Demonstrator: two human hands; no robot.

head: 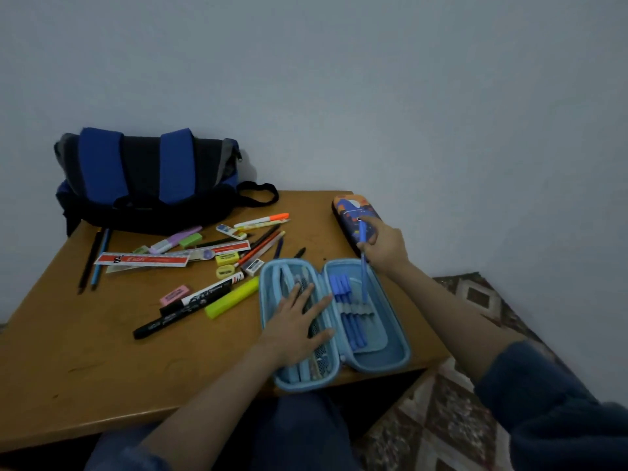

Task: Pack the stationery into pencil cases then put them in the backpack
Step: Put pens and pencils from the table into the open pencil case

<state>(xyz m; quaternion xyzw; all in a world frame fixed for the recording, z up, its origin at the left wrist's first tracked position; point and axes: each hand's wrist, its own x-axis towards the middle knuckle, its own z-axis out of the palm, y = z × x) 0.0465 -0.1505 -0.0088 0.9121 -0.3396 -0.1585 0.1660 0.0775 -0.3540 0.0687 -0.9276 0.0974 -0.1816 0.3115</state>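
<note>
Now, right grip: fingers curled round a blue pen, which stands nearly upright with its lower end inside the open pencil case.
Left grip: fingers straight and spread, pressed flat on the case's left half, over the pens and mesh there.
Open case: light blue, both halves flat on the counter, directly under both grips; a row of blue pens sits in loops just right of my left grip.
Second case: a closed orange and dark blue pencil case lies just beyond my right grip.
Backpack: far to the left of and beyond my left grip, against the wall.
Edges: the open case's near end reaches the counter's near edge; my right grip hangs about over the right edge, with a patterned rug below.
Room: a wide stretch of wood shows left of my left grip, nearer than the black marker and the yellow highlighter.
Writing: the red ruler shows a dark "g"; its other lettering, and the marker's white lettering, are too blurred to read.
</note>
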